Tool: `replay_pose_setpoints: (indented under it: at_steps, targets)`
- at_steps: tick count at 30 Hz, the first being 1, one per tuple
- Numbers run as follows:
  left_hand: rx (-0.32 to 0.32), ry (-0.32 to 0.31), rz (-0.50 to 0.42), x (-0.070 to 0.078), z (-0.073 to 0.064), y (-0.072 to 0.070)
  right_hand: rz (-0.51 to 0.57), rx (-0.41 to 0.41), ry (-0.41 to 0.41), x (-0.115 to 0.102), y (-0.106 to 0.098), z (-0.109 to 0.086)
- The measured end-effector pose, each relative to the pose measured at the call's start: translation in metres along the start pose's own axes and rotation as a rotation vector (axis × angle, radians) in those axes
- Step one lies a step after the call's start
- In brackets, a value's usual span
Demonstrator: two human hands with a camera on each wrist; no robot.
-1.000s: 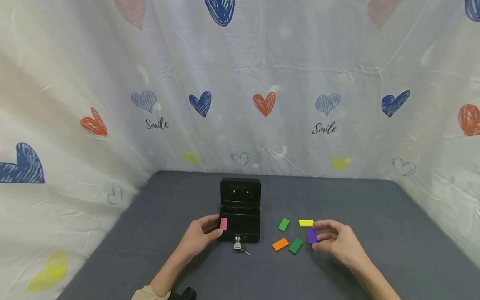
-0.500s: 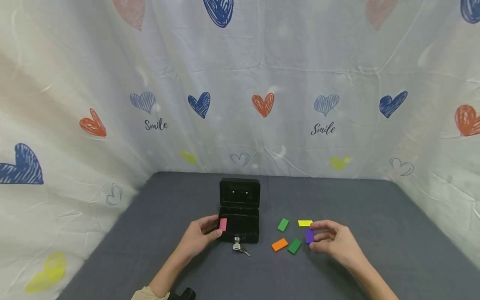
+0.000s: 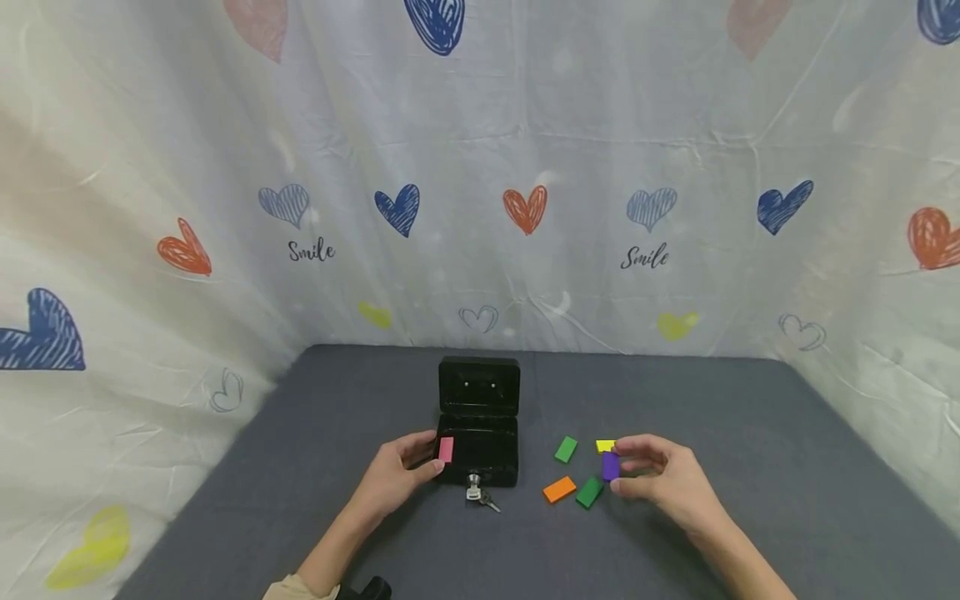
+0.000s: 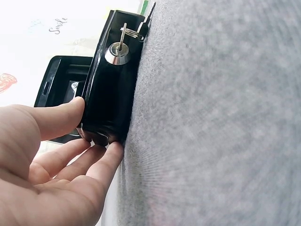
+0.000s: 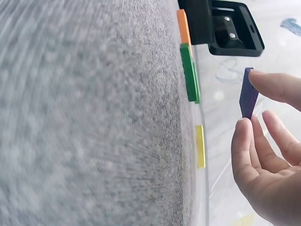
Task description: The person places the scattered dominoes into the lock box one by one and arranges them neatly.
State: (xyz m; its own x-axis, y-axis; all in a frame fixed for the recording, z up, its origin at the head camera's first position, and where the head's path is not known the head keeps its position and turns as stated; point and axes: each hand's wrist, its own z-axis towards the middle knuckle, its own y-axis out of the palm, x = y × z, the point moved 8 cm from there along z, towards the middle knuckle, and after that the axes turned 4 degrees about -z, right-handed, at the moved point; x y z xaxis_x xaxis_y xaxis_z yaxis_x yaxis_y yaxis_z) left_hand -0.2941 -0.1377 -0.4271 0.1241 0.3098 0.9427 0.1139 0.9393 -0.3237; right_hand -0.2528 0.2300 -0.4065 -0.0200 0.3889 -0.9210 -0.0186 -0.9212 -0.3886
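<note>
A black cash box (image 3: 480, 450) stands on the table with its lid up. At its left front corner my left hand (image 3: 401, 468) grips the wall, thumb on one side and fingers on the other, as the left wrist view shows. Inside the box, by the left wall, is a pink block (image 3: 446, 450). A key (image 4: 123, 35) sits in the front lock, with another hanging from its ring. My right hand (image 3: 667, 483) pinches a purple block (image 5: 248, 94) between thumb and fingertips, raised off the table.
Right of the box lie two green blocks (image 3: 590, 492), an orange block (image 3: 559, 489) and a yellow block (image 3: 604, 446), partly behind the right hand. The grey table (image 3: 360, 550) meets a white curtain (image 3: 585, 292) with printed hearts at the back.
My right hand has lifted the purple block and shifted slightly left with it, covering more of the yellow block. The left hand stays at the box.
</note>
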Motion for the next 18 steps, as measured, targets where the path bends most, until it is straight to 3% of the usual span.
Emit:
replay_pose_setpoints:
  at_steps: [18]
  targets:
    - [-0.009, -0.006, -0.023, -0.0006, 0.0005, 0.0001, 0.027, -0.009, -0.052, -0.0084, 0.0092, 0.0047]
